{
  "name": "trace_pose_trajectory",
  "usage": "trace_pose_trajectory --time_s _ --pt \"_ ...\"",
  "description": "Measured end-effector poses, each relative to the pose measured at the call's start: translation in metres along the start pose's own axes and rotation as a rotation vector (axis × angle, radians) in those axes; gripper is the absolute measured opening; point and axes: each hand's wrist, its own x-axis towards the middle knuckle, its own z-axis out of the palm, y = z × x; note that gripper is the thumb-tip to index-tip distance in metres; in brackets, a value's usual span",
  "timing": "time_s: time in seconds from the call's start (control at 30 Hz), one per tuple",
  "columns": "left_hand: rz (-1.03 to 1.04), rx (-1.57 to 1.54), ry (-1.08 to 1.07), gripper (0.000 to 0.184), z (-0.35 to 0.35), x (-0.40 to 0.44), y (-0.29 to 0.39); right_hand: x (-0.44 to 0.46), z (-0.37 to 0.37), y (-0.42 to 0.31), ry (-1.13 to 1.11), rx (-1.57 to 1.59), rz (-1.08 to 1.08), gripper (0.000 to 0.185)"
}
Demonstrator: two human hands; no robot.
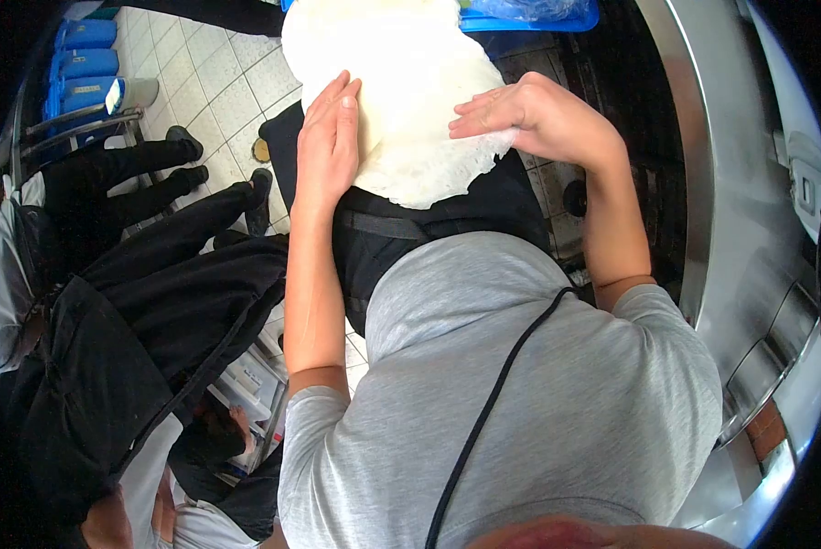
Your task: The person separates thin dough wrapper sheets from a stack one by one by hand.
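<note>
A large, thin, pale sheet [401,91] with a ragged lower edge, resembling dough, spreads in front of my body at the top of the view. My left hand [332,137] rests along its left edge, fingers stretched forward and close together. On the right side, my right hand [511,114] reaches inward with extended fingers touching the sheet; its thumb is not clearly visible. Neither hand shows a clear grip. The sheet's lower edge hangs over black cloth [410,220] at my waist. What supports the sheet is hidden.
Behind the sheet, a blue tray [529,23] holds something plastic-wrapped. A metal counter [703,165] curves along the right. At left are people in black trousers [154,302], blue containers [90,62] and a white bucket [140,94] on a tiled floor [218,78].
</note>
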Motion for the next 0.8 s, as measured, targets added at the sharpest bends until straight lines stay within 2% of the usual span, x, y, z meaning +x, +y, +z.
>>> trace_pose_trajectory --time_s 0.5,0.6,0.67,0.73,0.8 --pt "-0.012 0.006 -0.021 0.051 -0.001 -0.002 -0.002 0.005 -0.006 -0.016 -0.165 0.082 0.117 0.047" --pt "0.089 0.127 -0.001 0.046 -0.008 -0.015 0.007 0.000 -0.006 -0.010 -0.224 0.097 0.168 0.048" --pt "-0.023 0.229 -0.061 0.038 -0.017 -0.028 0.023 -0.006 -0.009 -0.006 -0.246 0.122 0.185 0.052" --pt "-0.044 0.223 -0.063 0.040 -0.021 -0.041 0.026 -0.008 -0.014 0.005 -0.252 0.201 0.144 0.066" --pt "-0.173 0.191 -0.232 0.044 -0.028 -0.051 0.026 -0.004 -0.013 0.013 -0.228 0.220 0.170 0.064"
